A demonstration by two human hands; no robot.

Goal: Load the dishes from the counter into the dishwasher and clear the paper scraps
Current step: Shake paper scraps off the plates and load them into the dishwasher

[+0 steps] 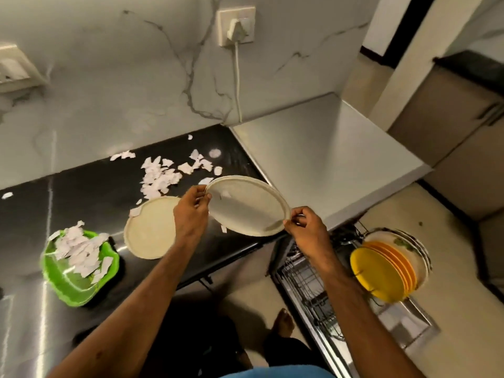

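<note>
I hold a cream plate [246, 205] tilted above the counter's right end. My left hand [192, 211] pinches its left rim and my right hand [304, 227] pinches its right rim. A small paper scrap clings to the plate's face. A second cream plate [147, 230] lies flat on the black counter [81, 203], partly behind my left forearm. Pale paper scraps [163, 175] are scattered behind it. A green bowl [76, 271] at the left holds more scraps. The open dishwasher rack [308, 285] at lower right carries yellow plates [379, 274] and patterned ones standing upright.
A grey dishwasher top [321, 156] adjoins the counter on the right. A plug and cord [237, 64] hang on the marble wall. My bare foot [283, 321] stands on the tiled floor beside the rack. A cabinet stands at the far right.
</note>
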